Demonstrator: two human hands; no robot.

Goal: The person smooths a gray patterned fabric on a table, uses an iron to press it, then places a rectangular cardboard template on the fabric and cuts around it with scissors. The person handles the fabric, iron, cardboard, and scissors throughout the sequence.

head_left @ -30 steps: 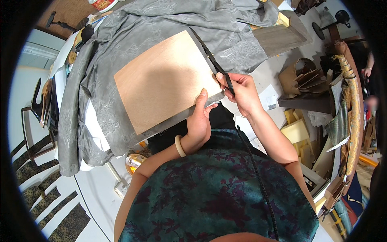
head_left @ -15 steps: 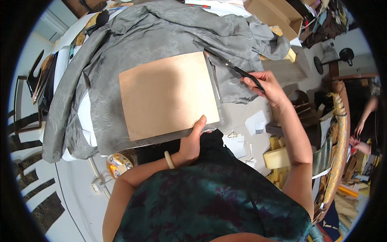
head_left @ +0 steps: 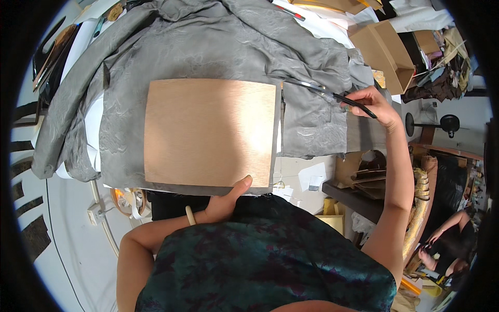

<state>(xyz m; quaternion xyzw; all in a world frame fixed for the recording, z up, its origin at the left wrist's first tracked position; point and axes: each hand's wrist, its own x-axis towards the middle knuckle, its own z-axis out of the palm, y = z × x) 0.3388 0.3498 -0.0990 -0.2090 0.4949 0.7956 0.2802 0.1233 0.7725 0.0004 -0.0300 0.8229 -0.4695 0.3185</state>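
Note:
A thin, square wooden board (head_left: pixel 208 132) lies flat on grey fabric (head_left: pixel 197 52). My left hand (head_left: pixel 226 202) grips the board's near edge close to its right corner, thumb on top and the other fingers hidden underneath. In my right hand (head_left: pixel 377 108) is a pair of scissors (head_left: pixel 326 92) with black handles. Their blades point left toward the board's far right corner and lie at the fabric there. Along the board's right side a narrow gap runs through the fabric, separating it from another grey part further right.
An open cardboard box (head_left: pixel 384 54) stands at the far right of the table, and a red and black tool (head_left: pixel 291 13) lies at the far edge. A basket (head_left: pixel 129 202) sits below on the left. Another person (head_left: pixel 449 239) is at the lower right.
The view has shifted, and the board now appears squarer and lower. My right hand and the scissors have drawn away to the right from the board's corner. My left hand keeps its hold.

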